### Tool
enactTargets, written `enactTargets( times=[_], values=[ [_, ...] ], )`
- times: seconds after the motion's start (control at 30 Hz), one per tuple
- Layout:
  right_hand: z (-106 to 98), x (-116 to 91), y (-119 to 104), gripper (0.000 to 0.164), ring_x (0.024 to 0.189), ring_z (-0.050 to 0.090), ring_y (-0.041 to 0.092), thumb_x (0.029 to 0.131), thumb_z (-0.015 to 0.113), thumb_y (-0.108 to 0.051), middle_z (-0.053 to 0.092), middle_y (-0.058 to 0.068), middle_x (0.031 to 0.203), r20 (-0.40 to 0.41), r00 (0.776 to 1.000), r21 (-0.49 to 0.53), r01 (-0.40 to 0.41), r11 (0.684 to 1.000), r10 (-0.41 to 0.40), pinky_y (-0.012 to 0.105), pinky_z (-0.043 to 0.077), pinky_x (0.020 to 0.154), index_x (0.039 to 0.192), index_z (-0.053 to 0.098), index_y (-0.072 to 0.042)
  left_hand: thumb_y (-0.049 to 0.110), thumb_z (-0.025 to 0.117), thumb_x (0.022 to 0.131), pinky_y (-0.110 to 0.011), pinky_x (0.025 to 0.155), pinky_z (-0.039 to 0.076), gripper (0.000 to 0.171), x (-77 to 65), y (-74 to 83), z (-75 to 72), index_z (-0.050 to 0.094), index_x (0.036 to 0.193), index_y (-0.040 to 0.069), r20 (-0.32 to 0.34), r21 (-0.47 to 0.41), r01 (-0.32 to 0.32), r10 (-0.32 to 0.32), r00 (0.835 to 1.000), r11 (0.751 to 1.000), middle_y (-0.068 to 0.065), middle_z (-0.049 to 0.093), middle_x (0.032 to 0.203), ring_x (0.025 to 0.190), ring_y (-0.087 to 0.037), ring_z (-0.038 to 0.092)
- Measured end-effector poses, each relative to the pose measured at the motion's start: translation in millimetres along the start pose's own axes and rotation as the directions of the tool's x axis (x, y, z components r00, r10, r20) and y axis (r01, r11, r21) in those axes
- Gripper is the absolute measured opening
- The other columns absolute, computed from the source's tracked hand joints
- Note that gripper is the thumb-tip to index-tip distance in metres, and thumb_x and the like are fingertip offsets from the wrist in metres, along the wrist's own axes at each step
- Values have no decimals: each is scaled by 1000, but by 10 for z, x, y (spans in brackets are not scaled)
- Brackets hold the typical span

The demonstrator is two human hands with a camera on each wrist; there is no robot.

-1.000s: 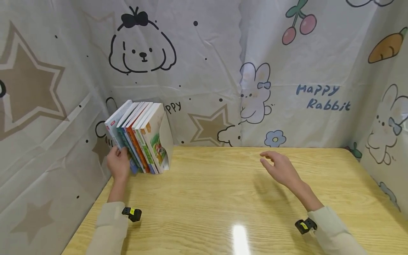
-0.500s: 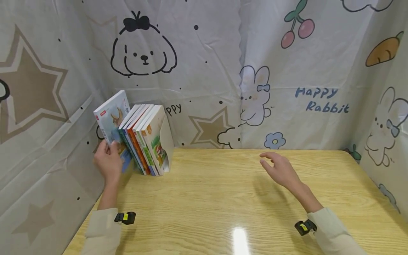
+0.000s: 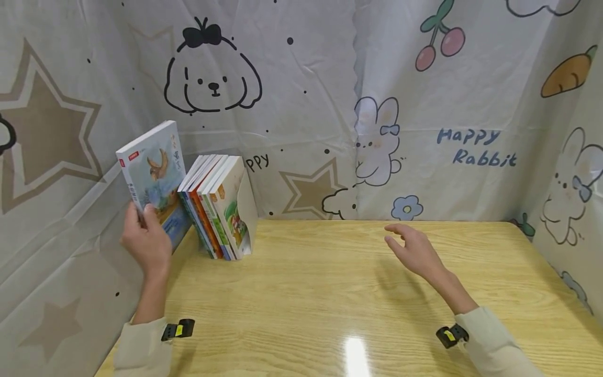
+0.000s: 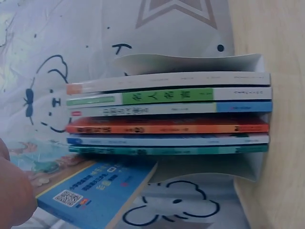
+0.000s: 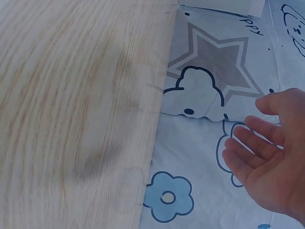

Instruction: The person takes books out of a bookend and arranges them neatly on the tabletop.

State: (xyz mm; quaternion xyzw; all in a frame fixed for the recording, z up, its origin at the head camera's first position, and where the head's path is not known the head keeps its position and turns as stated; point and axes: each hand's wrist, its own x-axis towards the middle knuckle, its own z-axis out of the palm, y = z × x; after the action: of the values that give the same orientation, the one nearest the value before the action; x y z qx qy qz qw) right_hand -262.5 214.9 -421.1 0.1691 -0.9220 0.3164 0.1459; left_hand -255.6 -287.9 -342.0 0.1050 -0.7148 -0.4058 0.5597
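Observation:
In the head view my left hand grips a paperback book by its spine edge, thumb on the blue picture cover. The book is tilted and held to the left of a row of upright books. Its blue lower part with a QR code shows in the left wrist view, below the row. A white book holder encloses the row, with a gap beside the teal spine. My right hand hovers above the right part of the table, its fingers loosely bent and holding nothing; its palm shows in the right wrist view.
A wood-grain table lies under both hands. Cartoon-printed cloth hangs behind it and along both sides, close to the left hand and the held book.
My left hand has drawn the book out of the row, up and to the left, so more of its cover shows. The right hand has stayed in place.

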Motion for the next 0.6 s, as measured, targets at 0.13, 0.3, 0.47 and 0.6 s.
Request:
enactTargets(
  times=[0.13,0.3,0.47,0.6],
  values=[
    [-7,4,14,33,107,53,33,94,53,-24,58,15,118,-6,1000,0,4,1000,-4,50,44,85,119,58,-3,23,49,95,-19,57,31,25,4,111,-51,65,108,8,-35,-16,-4,4,999,1000,3,54,79,65,-10,43],
    [-12,0,26,33,107,53,32,94,53,-23,58,14,118,-8,1000,5,10,1000,-10,49,44,86,120,57,-3,23,50,95,-18,61,35,22,39,258,-125,65,107,12,-78,-70,-44,39,996,997,4,59,85,71,-8,48],
    [-2,-11,41,34,107,53,32,93,54,-22,58,14,119,-7,1000,12,12,1000,-12,49,45,85,121,57,-3,22,49,96,-18,72,44,22,85,423,-209,64,112,17,-126,-101,-99,86,988,990,3,64,100,84,-7,55],
    [2,-22,60,33,106,54,33,94,54,-22,58,15,118,-11,1000,10,9,1000,-9,49,45,84,121,57,-3,16,51,95,-21,79,46,23,88,613,-254,63,114,16,-161,-151,-124,100,982,981,1,65,103,89,-9,58]
  ],
)
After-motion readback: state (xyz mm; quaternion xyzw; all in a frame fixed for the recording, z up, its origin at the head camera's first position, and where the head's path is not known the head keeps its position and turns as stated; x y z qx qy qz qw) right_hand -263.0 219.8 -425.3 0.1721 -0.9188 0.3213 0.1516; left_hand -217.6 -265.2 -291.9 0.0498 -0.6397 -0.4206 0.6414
